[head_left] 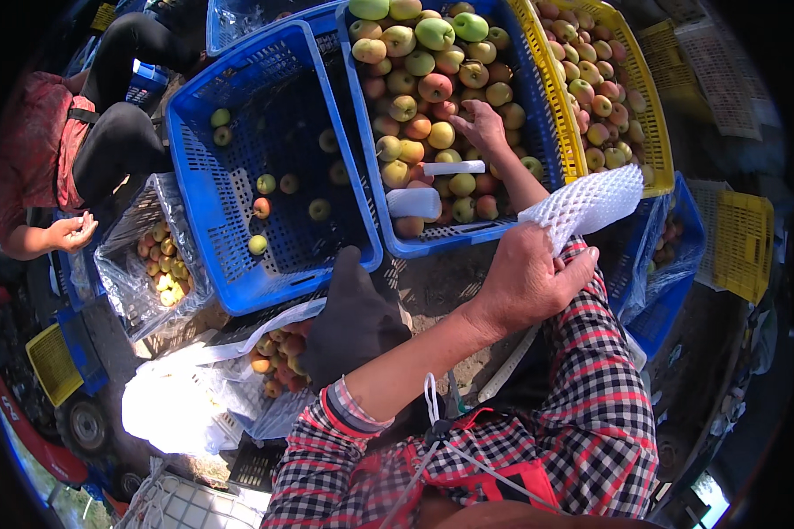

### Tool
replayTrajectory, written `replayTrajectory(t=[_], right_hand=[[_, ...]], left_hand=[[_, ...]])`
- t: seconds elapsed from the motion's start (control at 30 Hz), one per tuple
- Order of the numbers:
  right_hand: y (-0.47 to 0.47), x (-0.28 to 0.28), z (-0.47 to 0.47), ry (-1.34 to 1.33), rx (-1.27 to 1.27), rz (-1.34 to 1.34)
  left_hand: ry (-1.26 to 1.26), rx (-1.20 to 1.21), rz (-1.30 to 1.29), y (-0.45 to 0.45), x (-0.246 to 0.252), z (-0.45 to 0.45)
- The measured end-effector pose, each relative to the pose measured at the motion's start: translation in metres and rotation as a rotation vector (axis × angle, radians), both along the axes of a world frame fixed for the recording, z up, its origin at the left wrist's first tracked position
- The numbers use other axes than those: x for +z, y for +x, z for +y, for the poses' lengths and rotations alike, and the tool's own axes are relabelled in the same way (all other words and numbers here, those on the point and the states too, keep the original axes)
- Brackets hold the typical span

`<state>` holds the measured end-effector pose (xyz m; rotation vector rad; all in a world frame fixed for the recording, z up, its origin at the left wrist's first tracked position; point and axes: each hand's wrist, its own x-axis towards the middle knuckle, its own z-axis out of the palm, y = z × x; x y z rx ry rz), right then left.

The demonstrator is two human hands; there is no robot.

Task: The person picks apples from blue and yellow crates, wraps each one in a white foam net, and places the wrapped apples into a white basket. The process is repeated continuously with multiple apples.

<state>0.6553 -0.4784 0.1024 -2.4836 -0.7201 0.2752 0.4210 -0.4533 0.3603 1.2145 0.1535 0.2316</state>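
A white foam net sleeve sticks up from my left hand, whose fingers are closed around its lower end. My right hand is stretched over the blue crate of apples, under and beyond the left one. Its thumb and forefinger are apart beside a reddish apple; whether they touch it I cannot tell. The apples are green, yellow and red. Two more white foam sleeves lie on them near the crate's front, a narrow one and a wider one.
A blue crate with a few apples adjoins on the left. Beyond on the right is a yellow crate full of apples. Plastic-lined crates flank me, one liner at left. A co-worker's hand is at far left.
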Motion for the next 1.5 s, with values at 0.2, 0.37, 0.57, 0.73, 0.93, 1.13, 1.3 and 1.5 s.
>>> replayTrajectory(t=[0.2,0.37,0.57,0.73,0.93,1.13,1.3,1.5], right_hand=[[0.047,-0.026,0.065,-0.129,-0.08,0.041],[0.045,-0.023,0.081,-0.231,-0.125,0.087],[0.03,-0.02,0.075,-0.239,-0.109,0.032],[0.013,-0.025,0.06,-0.053,-0.265,0.119],[-0.036,0.043,0.005,0.856,-0.248,1.027],[-0.086,0.142,-0.034,1.16,-0.313,1.378],[-0.117,0.202,-0.076,1.151,-0.47,1.392],[-0.139,0.21,-0.106,1.404,-0.557,1.46]], left_hand=[[-0.217,0.159,0.027,0.003,-0.002,0.021],[-0.347,0.182,0.044,0.004,-0.001,0.025],[-0.409,0.08,0.063,0.002,-0.004,0.028],[-0.362,0.027,0.042,-0.002,-0.002,0.027],[-0.382,0.111,0.021,-0.002,0.002,0.035],[-0.718,0.483,0.05,0.003,-0.003,0.094],[-0.747,0.508,0.108,0.002,-0.005,0.105],[-0.672,0.344,0.208,0.013,-0.018,0.078]])
